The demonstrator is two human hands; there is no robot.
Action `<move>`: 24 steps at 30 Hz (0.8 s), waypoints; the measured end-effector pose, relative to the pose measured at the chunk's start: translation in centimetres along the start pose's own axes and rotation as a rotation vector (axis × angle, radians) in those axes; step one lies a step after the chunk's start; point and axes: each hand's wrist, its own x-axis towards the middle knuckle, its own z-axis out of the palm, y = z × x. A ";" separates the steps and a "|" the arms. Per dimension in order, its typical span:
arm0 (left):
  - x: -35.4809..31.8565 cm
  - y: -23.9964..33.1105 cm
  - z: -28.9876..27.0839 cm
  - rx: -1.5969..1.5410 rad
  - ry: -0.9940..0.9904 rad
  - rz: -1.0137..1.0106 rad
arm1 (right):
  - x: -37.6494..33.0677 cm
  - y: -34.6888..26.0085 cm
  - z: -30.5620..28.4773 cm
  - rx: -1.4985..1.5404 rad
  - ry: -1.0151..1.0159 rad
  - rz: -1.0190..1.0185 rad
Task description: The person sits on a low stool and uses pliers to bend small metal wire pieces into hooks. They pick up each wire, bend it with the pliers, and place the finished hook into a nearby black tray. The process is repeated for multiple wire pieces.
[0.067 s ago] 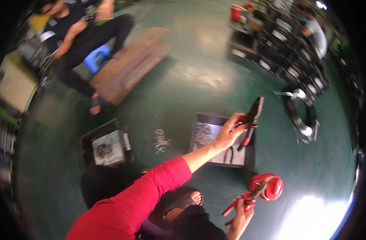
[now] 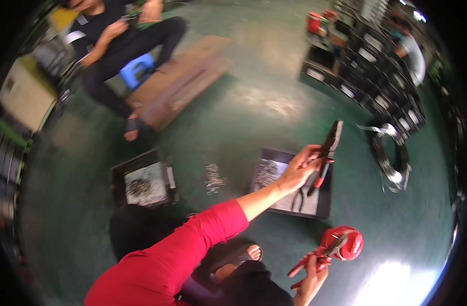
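Observation:
Stretched across to the right, my left hand (image 2: 298, 171) is closed around a pair of pliers (image 2: 333, 138) with dark jaws pointing up and red-and-black handles hanging below. It is above a black tray (image 2: 324, 203) that holds many small metal pieces (image 2: 267, 173) and a dark curved handle-like tool (image 2: 298, 200). Low on the right, my right hand (image 2: 313, 281) grips red-handled pliers (image 2: 337, 246), their jaws pointing up and right. Those jaws overlap a round red container (image 2: 352, 241) in the picture; whether they touch it I cannot tell.
Left of my legs lies another black tray (image 2: 119, 189) with small dark pieces. Loose pieces (image 2: 213, 177) lie on the green floor between the trays. Far left, a person sits by a wooden bench (image 2: 185, 84). Black crates (image 2: 366, 66) and a wire coil (image 2: 380, 153) are right.
The scene has shifted slightly to the right in the picture. Both hands keep hold of their pliers; otherwise little differs.

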 end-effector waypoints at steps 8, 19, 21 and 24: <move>-5.0 20.1 -0.8 -0.345 -0.063 0.062 | -3.7 -5.6 0.0 -0.007 -0.041 -0.264; -18.6 35.1 -1.6 -0.310 0.151 -0.068 | -5.1 -15.5 6.7 -0.251 -0.440 -0.532; -20.3 34.6 -0.3 -0.374 0.121 -0.033 | -4.5 -16.5 8.3 -0.279 -0.516 -0.493; -21.7 32.9 0.4 -0.276 0.197 -0.247 | -3.2 -17.0 10.5 -0.298 -0.551 -0.442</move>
